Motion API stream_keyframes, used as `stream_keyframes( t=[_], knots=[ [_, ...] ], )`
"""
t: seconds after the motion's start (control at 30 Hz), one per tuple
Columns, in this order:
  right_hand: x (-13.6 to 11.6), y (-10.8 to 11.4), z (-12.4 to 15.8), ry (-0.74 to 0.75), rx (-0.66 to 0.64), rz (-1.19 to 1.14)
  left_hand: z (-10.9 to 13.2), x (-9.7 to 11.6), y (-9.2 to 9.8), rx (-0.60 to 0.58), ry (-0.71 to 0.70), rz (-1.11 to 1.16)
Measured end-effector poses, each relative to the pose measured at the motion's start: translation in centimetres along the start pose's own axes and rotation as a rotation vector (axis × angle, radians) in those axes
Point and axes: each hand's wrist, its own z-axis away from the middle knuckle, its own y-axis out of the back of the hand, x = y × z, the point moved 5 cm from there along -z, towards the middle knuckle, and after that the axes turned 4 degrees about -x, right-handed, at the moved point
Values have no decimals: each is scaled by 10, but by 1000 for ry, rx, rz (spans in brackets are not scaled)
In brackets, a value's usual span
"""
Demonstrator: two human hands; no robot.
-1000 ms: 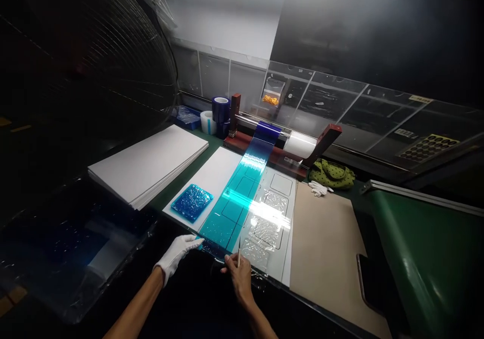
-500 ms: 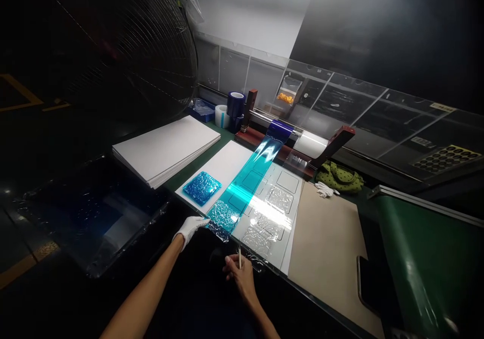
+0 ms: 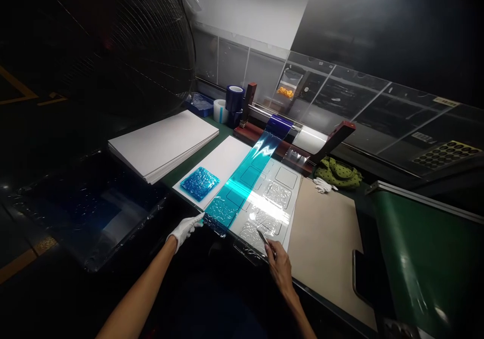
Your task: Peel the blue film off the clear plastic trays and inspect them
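A strip of translucent blue film runs from its dark blue roll down to the table's near edge. My left hand, in a white glove, pinches the near left corner of this film at the edge. My bare right hand is closed round a slim pointed tool, whose exact kind I cannot make out. Its tip is over clear wrinkled film on a white sheet with outlined rounded squares. Left of the strip, a stack of blue film squares lies on white paper.
Stacked white sheets lie at the left, below a large fan. Tape rolls stand beside the wooden roll holder. Brown board, a phone and a green conveyor belt are at the right.
My right hand has moved right and up with the tool, from below the table edge to over the clear film. My left hand stays at the blue film's corner.
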Motion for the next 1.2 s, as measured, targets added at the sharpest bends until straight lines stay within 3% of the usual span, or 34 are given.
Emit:
stream_keyframes(
  t=[0.1, 0.23, 0.33, 0.47, 0.6, 0.83, 1.03, 1.2],
  knots=[
    [10, 19, -15, 26, 73, 194, 24, -11, -11, -37, -1, -89],
    [8, 27, -34, 72, 70, 461, 52, -14, -47, -80, -90, -348],
    [-2, 19, -50, 115, 12, 599, 61, 5, -83, -45, -234, -586],
    [-15, -4, -73, 165, -58, 704, 55, 42, -127, 10, -393, -898],
    [-24, -24, -93, 180, -91, 726, 40, 63, -153, -15, -436, -1140],
    [-25, -27, -99, 201, -143, 754, 32, 63, -159, -48, -456, -1338],
    [-2, -1, -82, 153, -155, 785, 28, 61, -158, -30, -498, -1366],
    [22, 25, -63, 86, -148, 802, 43, 49, -152, 10, -639, -1356]
  ],
)
